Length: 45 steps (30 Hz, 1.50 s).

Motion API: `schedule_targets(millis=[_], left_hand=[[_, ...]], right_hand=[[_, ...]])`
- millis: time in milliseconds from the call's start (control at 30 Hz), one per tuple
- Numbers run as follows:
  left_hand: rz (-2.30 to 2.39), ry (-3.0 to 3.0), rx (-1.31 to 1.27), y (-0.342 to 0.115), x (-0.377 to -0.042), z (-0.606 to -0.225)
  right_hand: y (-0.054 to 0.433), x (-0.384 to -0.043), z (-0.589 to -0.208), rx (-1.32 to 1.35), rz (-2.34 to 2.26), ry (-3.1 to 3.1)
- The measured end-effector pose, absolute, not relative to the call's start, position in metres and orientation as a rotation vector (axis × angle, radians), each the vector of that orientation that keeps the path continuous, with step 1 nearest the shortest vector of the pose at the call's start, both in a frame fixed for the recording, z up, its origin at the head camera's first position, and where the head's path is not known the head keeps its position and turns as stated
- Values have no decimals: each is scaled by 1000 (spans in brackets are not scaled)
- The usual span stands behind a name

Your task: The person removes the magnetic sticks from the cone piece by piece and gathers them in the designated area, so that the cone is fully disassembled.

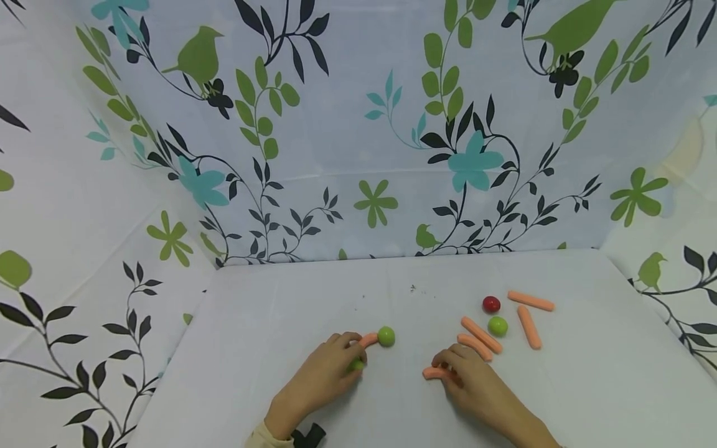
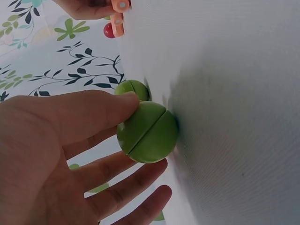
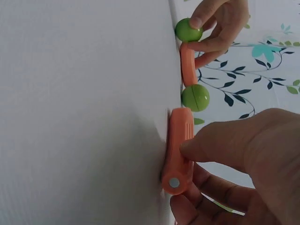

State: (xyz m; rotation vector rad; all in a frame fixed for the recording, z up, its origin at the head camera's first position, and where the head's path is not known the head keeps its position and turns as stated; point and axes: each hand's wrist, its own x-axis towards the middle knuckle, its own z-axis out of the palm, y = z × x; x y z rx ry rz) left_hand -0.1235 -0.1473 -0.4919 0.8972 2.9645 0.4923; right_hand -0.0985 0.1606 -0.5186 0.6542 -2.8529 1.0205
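Note:
My left hand (image 1: 330, 367) pinches a green ball (image 2: 147, 132) between thumb and fingers, low at the white tabletop. The ball has a seam across it. Beyond it, an orange stick (image 3: 188, 65) reaches to a second green ball (image 1: 386, 336), end against it in the head view. With thumb and fingers, my right hand (image 1: 470, 382) grips another orange stick (image 3: 177, 150), slightly bent, with a grey disc (image 3: 174, 183) set in its near end. Part of that stick is hidden by the fingers in the head view.
To the right lie several more orange sticks (image 1: 531, 301), a red ball (image 1: 491, 304) and a green ball (image 1: 497, 326). White cloth covers the tabletop (image 1: 252, 323). Behind it hangs a cloth (image 1: 336, 137) printed with leaves and birds.

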Motion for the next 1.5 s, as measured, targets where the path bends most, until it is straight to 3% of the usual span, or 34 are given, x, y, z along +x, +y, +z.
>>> schedule_targets(millis=[633,1233,1500], left_hand=[[596,2887,895,-149,-130,-498],[592,2864,917,-147,-130,-495],[585,2860,942,-144,-122,-497]], right_hand=[[163,-110,-511,250,670,-2957],[171,-114,-511,253,645,-2808],[141,-113,-515,473,1137,-2801]])
